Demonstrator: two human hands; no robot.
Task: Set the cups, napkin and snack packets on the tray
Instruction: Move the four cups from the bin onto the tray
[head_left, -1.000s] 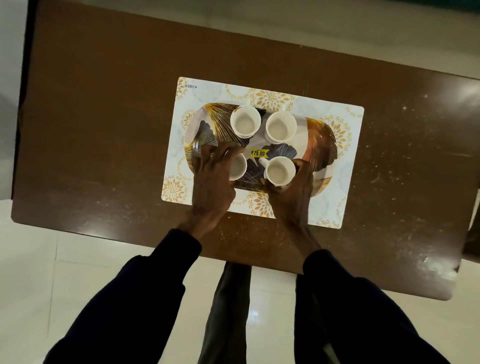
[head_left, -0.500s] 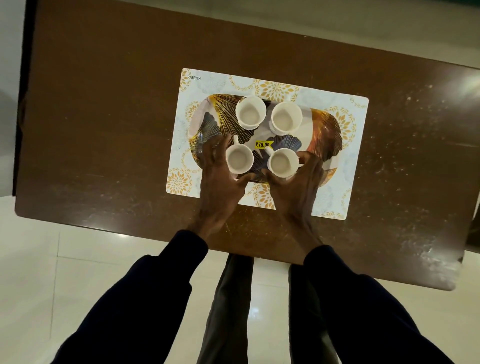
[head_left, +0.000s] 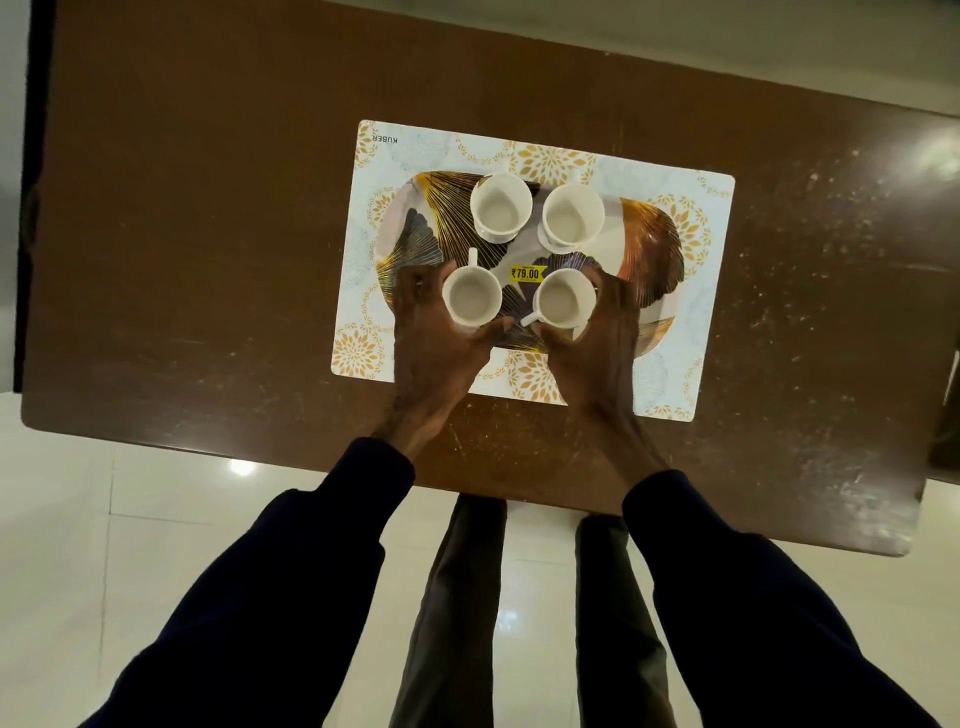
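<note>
Several white cups stand upright on a patterned oval tray (head_left: 652, 244). My left hand (head_left: 431, 348) curls around the near left cup (head_left: 471, 297), whose handle points away from me. My right hand (head_left: 597, 353) wraps the near right cup (head_left: 565, 300), with its handle pointing towards me and to the left. Behind them stand the far left cup (head_left: 501, 210) and the far right cup (head_left: 573, 214), both untouched. A yellow price sticker (head_left: 527, 273) sits on the tray between the cups. No napkin or snack packets are in view.
The tray rests on a white placemat (head_left: 696, 332) with gold flower prints, in the middle of a dark brown table (head_left: 208, 234). The table's near edge runs just below my wrists. White floor tiles (head_left: 104, 545) and my legs show below it.
Both near cups have been turned. The left cup's handle now points away from me and the right cup's points towards me. My hands have slid a little lower around them.
</note>
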